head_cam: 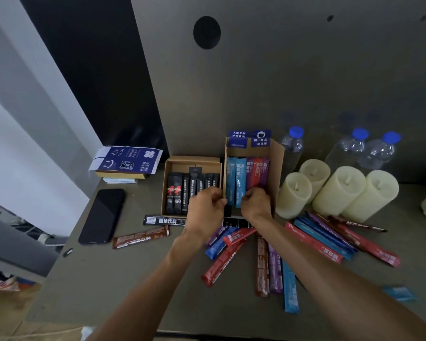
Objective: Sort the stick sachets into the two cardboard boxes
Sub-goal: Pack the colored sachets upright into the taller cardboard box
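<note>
Sorting partway done. Left box (168, 183), centre frame: a row of black sachets (182, 193) standing in it. Right box (277, 168), just beside it: coloured sachets (246, 178), blue, red and purple, upright.

Left hand (204, 207) curled at the wall between the boxes; whether gripping anything, cannot tell. Right hand (255, 204) curled in the right box, fingers closed against the lower ends of the coloured sachets, apparently straightening them.

Still loose on the table (108, 279): black stick (164, 220) and brown stick (140, 237) left of centre; fan of coloured sticks (276, 274) lower centre; another pile (335, 242) at right. Roughly half left, by estimate.
</note>
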`<state>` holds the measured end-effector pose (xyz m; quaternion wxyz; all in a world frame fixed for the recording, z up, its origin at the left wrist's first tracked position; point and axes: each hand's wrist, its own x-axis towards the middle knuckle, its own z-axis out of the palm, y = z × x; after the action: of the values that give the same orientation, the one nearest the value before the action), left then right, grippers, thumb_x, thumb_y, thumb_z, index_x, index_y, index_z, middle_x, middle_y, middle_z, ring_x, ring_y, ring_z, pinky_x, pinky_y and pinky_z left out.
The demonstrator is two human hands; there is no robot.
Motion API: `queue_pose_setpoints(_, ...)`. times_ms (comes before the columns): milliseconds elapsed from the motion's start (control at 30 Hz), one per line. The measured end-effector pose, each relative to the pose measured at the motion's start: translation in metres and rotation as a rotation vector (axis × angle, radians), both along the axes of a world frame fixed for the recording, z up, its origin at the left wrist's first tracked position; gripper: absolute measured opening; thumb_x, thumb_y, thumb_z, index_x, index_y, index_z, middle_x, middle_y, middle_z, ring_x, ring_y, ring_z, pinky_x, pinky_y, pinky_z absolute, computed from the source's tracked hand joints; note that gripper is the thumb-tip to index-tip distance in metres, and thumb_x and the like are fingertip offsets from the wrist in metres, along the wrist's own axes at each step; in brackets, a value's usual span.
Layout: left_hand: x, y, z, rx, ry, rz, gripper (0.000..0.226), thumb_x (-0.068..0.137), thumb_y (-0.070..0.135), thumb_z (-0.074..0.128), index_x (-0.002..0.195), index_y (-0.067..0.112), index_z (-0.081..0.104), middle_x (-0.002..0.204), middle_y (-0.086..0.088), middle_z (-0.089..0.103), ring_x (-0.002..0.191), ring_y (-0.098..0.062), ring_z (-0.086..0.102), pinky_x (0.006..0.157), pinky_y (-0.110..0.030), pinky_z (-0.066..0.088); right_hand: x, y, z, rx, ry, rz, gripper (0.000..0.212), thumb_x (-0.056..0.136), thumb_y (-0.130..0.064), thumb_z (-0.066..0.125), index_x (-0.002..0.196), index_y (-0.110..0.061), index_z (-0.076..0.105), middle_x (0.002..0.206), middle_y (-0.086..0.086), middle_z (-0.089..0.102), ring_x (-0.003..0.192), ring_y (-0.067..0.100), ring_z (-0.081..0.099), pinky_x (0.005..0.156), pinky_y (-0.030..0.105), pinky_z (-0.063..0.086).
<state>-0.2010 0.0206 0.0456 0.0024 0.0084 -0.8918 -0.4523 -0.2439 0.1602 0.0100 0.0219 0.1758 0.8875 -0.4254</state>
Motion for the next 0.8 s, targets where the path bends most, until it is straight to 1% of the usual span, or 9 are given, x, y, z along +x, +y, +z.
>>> queue_pose_setpoints(67, -0.0015, -0.002, -0.0009, -0.004, 0.007, -0.004, 0.014, 0.097, 0.015, 0.061, 0.108, 0.013, 0.069, 0.1, 0.006, 0.071, 0.092, -0.004, 0.065, 0.077, -0.009, 0.047, -0.0002, -0.0008, -0.0004, 0.004, -0.003, -0.004, 0.023, 0.098, -0.009, 0.057, 0.118, -0.001, 0.065, 0.124, 0.017, 0.067, 0.112, 0.03, 0.066, 0.075, 0.019, 0.044)
queue_pose_setpoints(100, -0.0018, -0.0024, -0.001, -0.003, 0.008, -0.004, 0.014, 0.097, 0.015, 0.061, 0.108, 0.013, 0.069, 0.101, 0.005, 0.071, 0.093, -0.005, 0.065, 0.078, -0.011, 0.047, -0.0006, -0.0016, -0.0002, 0.002, -0.004, -0.006, 0.023, 0.097, -0.009, 0.057, 0.117, -0.001, 0.066, 0.124, 0.017, 0.067, 0.113, 0.03, 0.066, 0.076, 0.019, 0.044)
queue_pose_setpoints(267, -0.0027, -0.0023, -0.0028, 0.01, 0.003, 0.003, 0.017, 0.096, 0.014, 0.062, 0.112, 0.014, 0.07, 0.104, 0.005, 0.072, 0.092, -0.002, 0.063, 0.076, -0.005, 0.043, -0.0026, -0.0032, -0.0021, 0.016, 0.038, -0.001, 0.023, 0.094, -0.007, 0.062, 0.116, -0.002, 0.065, 0.123, 0.017, 0.067, 0.113, 0.03, 0.066, 0.081, 0.023, 0.049)
queue_pose_setpoints(400, -0.0033, -0.0026, -0.0033, -0.003, 0.008, -0.008, 0.017, 0.097, 0.014, 0.061, 0.111, 0.015, 0.069, 0.106, 0.005, 0.071, 0.093, -0.001, 0.062, 0.073, -0.001, 0.041, -0.0032, -0.0021, -0.0009, 0.022, 0.098, 0.026, 0.024, 0.094, -0.005, 0.061, 0.117, -0.004, 0.06, 0.124, 0.015, 0.066, 0.115, 0.03, 0.065, 0.082, 0.025, 0.05)
queue_pose_setpoints(533, -0.0015, -0.0026, -0.0027, -0.011, 0.012, -0.011, 0.018, 0.097, 0.014, 0.06, 0.114, 0.015, 0.068, 0.107, 0.006, 0.07, 0.09, 0.002, 0.06, 0.067, 0.001, 0.041, -0.0017, -0.0026, 0.0003, 0.025, 0.117, 0.037, 0.023, 0.095, -0.005, 0.06, 0.118, -0.004, 0.059, 0.127, 0.016, 0.064, 0.119, 0.03, 0.062, 0.091, 0.032, 0.053)
queue_pose_setpoints(700, -0.0017, -0.003, -0.0042, -0.01, 0.01, -0.007, 0.019, 0.098, 0.015, 0.06, 0.114, 0.015, 0.068, 0.109, 0.006, 0.071, 0.094, -0.001, 0.062, 0.073, -0.002, 0.041, -0.0004, -0.0025, -0.0008, 0.027, 0.138, 0.041, 0.026, 0.095, -0.005, 0.06, 0.122, -0.003, 0.057, 0.132, 0.016, 0.062, 0.122, 0.03, 0.061, 0.093, 0.035, 0.054)
queue_pose_setpoints(800, 0.0004, -0.004, -0.0029, 0.014, 0.008, -0.008, 0.018, 0.098, 0.015, 0.06, 0.114, 0.014, 0.068, 0.105, 0.009, 0.069, 0.094, 0.0, 0.062, 0.075, -0.003, 0.043, 0.0006, -0.0021, -0.0016, 0.014, 0.153, 0.047, 0.027, 0.096, -0.006, 0.061, 0.122, -0.003, 0.056, 0.133, 0.015, 0.061, 0.123, 0.03, 0.06, 0.094, 0.036, 0.054)
